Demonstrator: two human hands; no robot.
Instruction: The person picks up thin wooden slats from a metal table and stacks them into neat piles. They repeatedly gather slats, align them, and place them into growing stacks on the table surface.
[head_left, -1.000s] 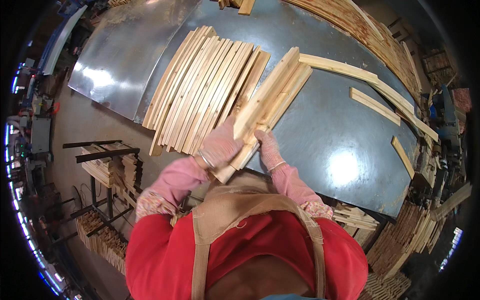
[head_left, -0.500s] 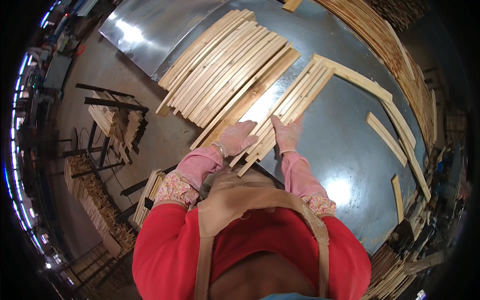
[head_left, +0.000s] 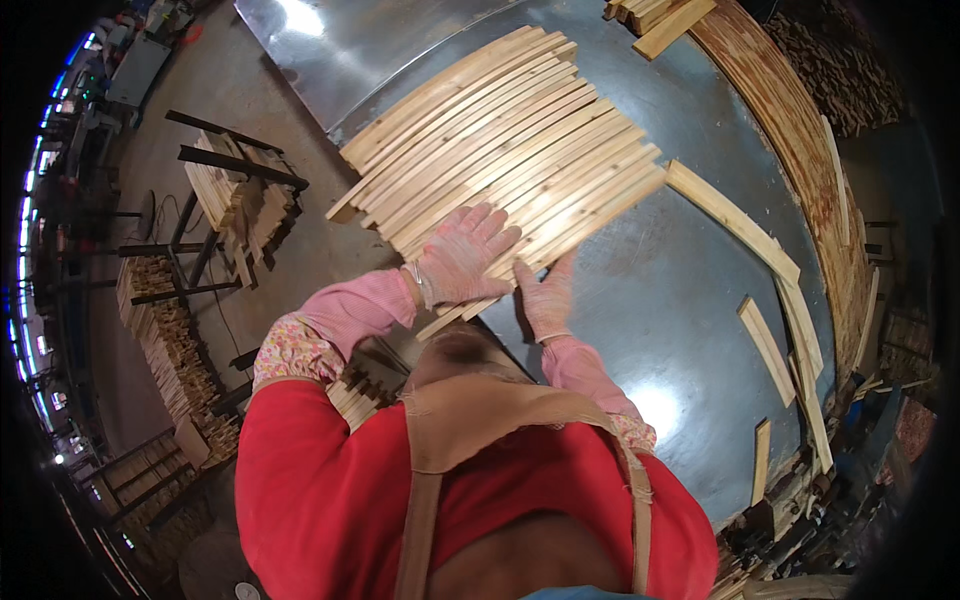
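Note:
Narrow pale wooden strips [head_left: 500, 140] lie side by side in a broad slanting row on the metal tabletop [head_left: 660, 300]. My left hand [head_left: 465, 252], in a pinkish work glove, rests flat over the near ends of the strips with its fingers spread. At the row's right edge, my right hand [head_left: 545, 297], gloved alike, has its thumb on top of the outermost strips. Its other fingers lie along their side and are partly hidden. A few strip ends jut past the table's near edge below my left hand.
Longer loose strips [head_left: 735, 220] form a bent line at the right, with short pieces [head_left: 765, 345] beside them. Reddish-brown boards [head_left: 790, 130] border the far right side. Left on the floor stand a black metal rack [head_left: 240, 170] holding wood and a stacked pile [head_left: 170, 350].
Both hands have moved the small bundle leftward against the larger row, closing the gap. My left hand now lies spread on top. The view has shifted, showing more wood at the far edge.

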